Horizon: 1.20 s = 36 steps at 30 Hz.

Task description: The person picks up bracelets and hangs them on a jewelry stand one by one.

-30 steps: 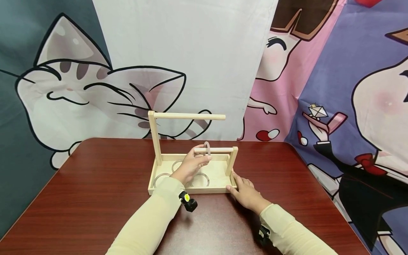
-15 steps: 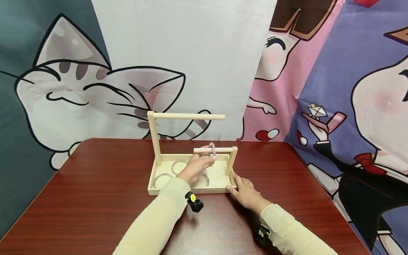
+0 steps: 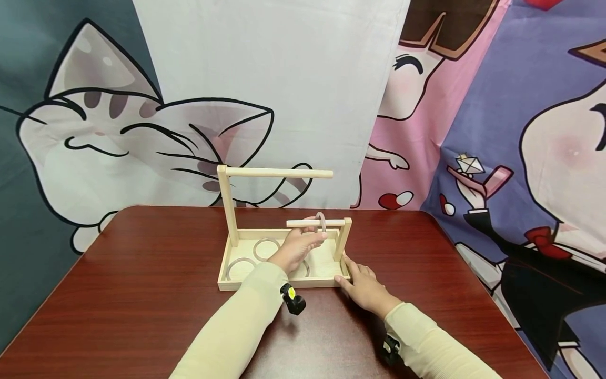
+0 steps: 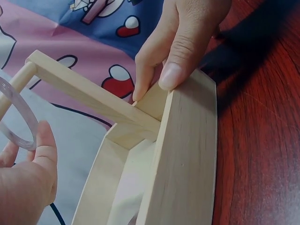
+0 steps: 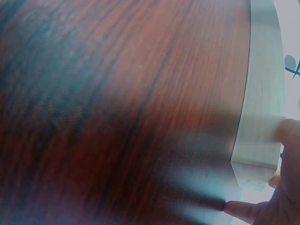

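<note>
Toward the far edge of the reddish, wood-grained surface (image 3: pixel 118 300), well in from its left and right edges, stands a shallow rectangular tray (image 3: pixel 303 283) of smooth, pale wood. A tall square post (image 3: pixel 228 205) at its left end carries a long round rod (image 3: pixel 279 172); a shorter post (image 3: pixel 343 240) at its right end carries a short rod (image 3: pixel 298 223), which points left. A thin, slightly see-through hoop (image 4: pixel 27 115) encircles the short rod, its lower part pinched between the thumb and fingers of the left hand (image 3: pixel 297 248). That forearm, in a cream sleeve (image 3: pixel 232 331), slants up across the tray's front wall. The right hand (image 3: pixel 364 288) stays low and grips the tray's front right corner, thumb on the front wall, fingers bent round the right end. Inside the tray lie a front ring (image 3: pixel 240 259) near the front left corner, a back ring (image 3: pixel 267 239) behind it, and a third ring (image 3: pixel 307 269), partly hidden by the left hand. Beyond the surface hangs a smooth cloth (image 3: pixel 284 68) printed with cartoon figures.
</note>
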Tool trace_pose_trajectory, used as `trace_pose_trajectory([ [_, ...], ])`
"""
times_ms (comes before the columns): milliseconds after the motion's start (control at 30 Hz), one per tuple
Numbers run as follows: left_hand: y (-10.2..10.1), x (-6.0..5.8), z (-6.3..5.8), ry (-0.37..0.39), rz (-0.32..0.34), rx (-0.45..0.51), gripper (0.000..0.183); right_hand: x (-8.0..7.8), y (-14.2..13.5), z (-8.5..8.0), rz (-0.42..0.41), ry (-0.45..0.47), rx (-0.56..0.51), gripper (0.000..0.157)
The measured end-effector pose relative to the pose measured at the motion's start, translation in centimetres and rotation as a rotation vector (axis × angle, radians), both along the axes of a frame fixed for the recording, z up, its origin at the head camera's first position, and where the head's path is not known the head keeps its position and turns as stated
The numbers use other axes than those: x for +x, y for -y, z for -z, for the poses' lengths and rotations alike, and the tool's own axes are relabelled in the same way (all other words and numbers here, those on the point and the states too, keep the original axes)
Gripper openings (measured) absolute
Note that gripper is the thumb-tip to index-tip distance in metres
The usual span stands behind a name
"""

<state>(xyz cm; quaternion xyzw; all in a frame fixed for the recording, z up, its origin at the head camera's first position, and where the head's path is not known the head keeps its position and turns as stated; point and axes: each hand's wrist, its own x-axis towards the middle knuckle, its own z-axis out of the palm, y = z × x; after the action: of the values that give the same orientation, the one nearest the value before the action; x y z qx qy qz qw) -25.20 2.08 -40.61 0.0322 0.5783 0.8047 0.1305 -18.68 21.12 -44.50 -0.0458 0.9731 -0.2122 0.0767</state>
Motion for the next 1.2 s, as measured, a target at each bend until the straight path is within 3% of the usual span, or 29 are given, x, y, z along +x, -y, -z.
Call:
trace_pose_trajectory([
  [633,-1.7,-0.6,0.0,-0.021,0.010,0.013,0.067,0.1,0.1,-0.2,-0.016,-0.009,-0.001,0.065],
  [1200,-2.9,-0.4,0.2,-0.027,0.020,-0.049,0.063,0.1,0.1,-0.2,-0.020,-0.005,-0.003,0.066],
])
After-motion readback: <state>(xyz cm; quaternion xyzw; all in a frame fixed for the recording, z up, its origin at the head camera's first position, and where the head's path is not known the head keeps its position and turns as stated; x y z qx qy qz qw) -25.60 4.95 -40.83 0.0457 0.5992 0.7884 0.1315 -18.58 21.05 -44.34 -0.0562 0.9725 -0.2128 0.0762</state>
